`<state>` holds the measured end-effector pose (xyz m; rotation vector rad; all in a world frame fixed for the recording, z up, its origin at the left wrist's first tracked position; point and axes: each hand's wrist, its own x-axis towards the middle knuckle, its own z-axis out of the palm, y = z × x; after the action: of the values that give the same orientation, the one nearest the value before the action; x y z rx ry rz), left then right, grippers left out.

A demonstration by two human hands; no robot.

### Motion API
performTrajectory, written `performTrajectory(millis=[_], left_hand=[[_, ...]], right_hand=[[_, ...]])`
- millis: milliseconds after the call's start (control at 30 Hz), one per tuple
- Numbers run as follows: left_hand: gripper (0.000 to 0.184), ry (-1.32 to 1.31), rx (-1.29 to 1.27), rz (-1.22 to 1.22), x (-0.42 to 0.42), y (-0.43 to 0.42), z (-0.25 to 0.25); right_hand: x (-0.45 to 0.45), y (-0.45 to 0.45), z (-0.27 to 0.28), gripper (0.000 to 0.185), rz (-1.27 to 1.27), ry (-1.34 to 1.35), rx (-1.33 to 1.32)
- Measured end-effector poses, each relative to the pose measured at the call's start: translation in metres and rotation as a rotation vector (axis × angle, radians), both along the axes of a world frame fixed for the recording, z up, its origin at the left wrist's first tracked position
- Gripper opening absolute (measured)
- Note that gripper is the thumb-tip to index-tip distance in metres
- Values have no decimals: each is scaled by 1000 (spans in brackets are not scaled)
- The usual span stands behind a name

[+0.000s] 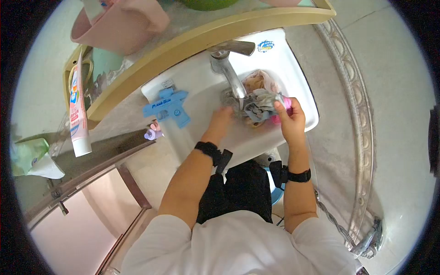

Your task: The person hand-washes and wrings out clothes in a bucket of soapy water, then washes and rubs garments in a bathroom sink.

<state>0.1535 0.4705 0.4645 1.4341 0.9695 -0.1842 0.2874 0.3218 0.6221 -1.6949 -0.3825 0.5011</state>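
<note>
A wet grey cloth [260,106] is bunched under the spout of the metal faucet [231,78], over the white sink [192,137]. My right hand [293,120] pinches the cloth's right end between thumb and fingers. Something bright pink [288,104] shows by those fingers; its kind is partly hidden. My left hand [222,119] is at the cloth's left side, smeared by motion, so its fingers cannot be made out. Behind the grey cloth lies a crumpled beige-pink cloth [260,81] in the basin.
A blue toy-gun-shaped piece [167,108] lies on the sink's left rim. Above, a yellowish shelf edge [183,39] bears a pink cup [117,25] and a toothpaste tube [78,110]. A shower hose [337,220] hangs at lower right, and a blue basin [276,193] stands below.
</note>
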Motion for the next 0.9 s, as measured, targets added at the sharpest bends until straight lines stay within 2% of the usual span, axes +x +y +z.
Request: performTrajectory(millis=[67, 133, 200, 267, 300, 367, 400, 467, 533, 600, 633, 667, 700, 733, 767, 800, 867, 900], left_hand=[[22, -262, -606, 747, -14, 3, 46], [23, -259, -520, 685, -33, 13, 47], [24, -260, -436, 630, -41, 21, 51], [31, 103, 362, 3, -44, 25, 59], [31, 104, 359, 2, -45, 21, 55], [34, -83, 963, -162, -38, 4, 44], [34, -86, 960, -159, -28, -5, 43], [34, 74, 686, -456, -5, -24, 43], [33, 125, 632, -461, 6, -30, 35], [32, 175, 578, -469, 9, -31, 19], [31, 9, 244, -243, 6, -25, 8], [30, -151, -90, -19, 3, -20, -3], [30, -148, -87, -22, -1, -17, 12], [27, -280, -283, 184, -7, -16, 47], [25, -408, -477, 391, -12, -16, 78], [25, -403, -472, 387, -13, -16, 100], [26, -617, -656, 401, -10, -19, 129], [26, -617, -651, 401, -9, -19, 131]], right_hand=[[0, -1, -10, 20, 56, -12, -112], [-2, 0, -23, 20, 50, -6, -83], [-10, 7, -22, 21, -30, 190, 80], [-11, 11, -22, 21, -81, 239, 87], [-11, 13, -20, 21, -129, 284, 92], [-9, 14, -14, 21, -90, 293, 61], [-8, 15, -11, 21, -50, 302, 35], [-11, 18, -11, 21, -1, 279, 80], [-11, 20, -6, 20, 50, 255, 129], [-6, 17, 3, 18, 22, 115, 115], [-1, 14, 4, 18, 23, 110, 117], [5, 9, 4, 20, 61, -10, -1], [6, 5, 4, 22, 97, -125, -120], [2, 6, 4, 22, 93, -121, -116], [-8, 7, 5, 23, 229, -231, -110], [-19, 9, 6, 25, 365, -343, -101], [-41, 17, 1, 27, 416, -405, -159], [-43, 17, -8, 27, 445, -438, -190]])
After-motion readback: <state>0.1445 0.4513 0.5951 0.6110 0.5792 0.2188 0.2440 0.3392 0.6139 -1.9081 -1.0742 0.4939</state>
